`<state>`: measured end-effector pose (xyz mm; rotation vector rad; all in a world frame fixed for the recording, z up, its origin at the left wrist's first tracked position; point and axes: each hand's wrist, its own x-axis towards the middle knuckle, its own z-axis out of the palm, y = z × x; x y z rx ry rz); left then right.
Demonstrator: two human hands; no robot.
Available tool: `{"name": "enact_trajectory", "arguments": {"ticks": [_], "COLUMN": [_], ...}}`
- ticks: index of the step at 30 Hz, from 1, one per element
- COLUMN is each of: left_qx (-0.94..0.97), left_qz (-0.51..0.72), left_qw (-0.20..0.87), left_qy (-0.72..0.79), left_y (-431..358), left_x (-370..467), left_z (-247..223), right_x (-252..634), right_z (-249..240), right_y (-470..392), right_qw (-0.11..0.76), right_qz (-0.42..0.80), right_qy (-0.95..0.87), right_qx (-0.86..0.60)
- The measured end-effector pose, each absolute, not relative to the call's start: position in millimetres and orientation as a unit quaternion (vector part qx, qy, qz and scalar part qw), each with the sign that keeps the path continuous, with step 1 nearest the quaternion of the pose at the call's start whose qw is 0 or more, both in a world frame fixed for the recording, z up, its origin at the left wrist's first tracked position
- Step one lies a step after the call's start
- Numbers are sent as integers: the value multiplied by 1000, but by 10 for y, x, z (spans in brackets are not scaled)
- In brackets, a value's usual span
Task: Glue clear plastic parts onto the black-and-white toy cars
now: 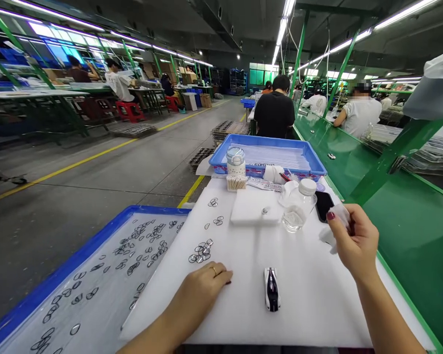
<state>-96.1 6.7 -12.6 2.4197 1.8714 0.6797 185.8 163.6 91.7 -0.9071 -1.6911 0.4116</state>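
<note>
My right hand (358, 241) is raised at the right side of the white foam-covered worktop (239, 314), its thumb and fingers closed on a crumpled white tissue (341, 216). Palm down on the worktop, my left hand (206, 285) lies with loosely bent fingers and holds nothing visible. Between the two hands sits a small white and dark toy car (272, 290), lengthwise to me. Just beyond my left hand is a cluster of clear, dark-rimmed small pieces (201, 251), with smaller groups (217, 221) farther up.
A clear bottle with liquid (299, 206), a foam block (254, 206), cotton swabs (237, 183), a jar (236, 162) and a phone (324, 205) stand behind. Blue trays lie left (96, 246) and at the far end (268, 147). A green conveyor (421, 221) runs along the right; people sit beyond.
</note>
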Motion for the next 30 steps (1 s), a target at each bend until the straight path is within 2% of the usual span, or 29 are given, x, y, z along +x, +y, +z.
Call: {"name": "enact_trajectory", "arguments": {"ticks": [6,9,11,13,16,18,19,21,24,30], "left_qx": [735,724,704,649,492,345,283,200,157,127], "left_qz": [186,183,239,367,552,617,646,683,687,673], "left_qw": [37,44,59,123,357,528,571,604,620,645], "left_qy": [651,663,667,655,571,469,420,358,344,341], "left_y": [188,125,57,5,-4,24,38,58,73,85], "left_x": [-948,-898,-799,-611,-208,35,120,199,145,36], "left_z": [71,120,126,121,100,78,66,43,17,8], "right_x": [2053,2229,2318,2335,2222,2107,2053,1958,1827,1521], "right_z": [798,594,437,316,244,256,268,288,272,230], "right_y": [1163,1016,944,874,764,693,661,610,562,495], "right_qw": [391,353,362,384,401,391,383,367,351,463], "right_qz": [298,342,364,382,411,430,439,451,435,293], "right_qy": [-794,-777,-738,-698,-647,-633,-635,-656,-732,-793], "right_qx": [-357,-393,-438,-469,-502,-512,-507,-481,-390,-268]}}
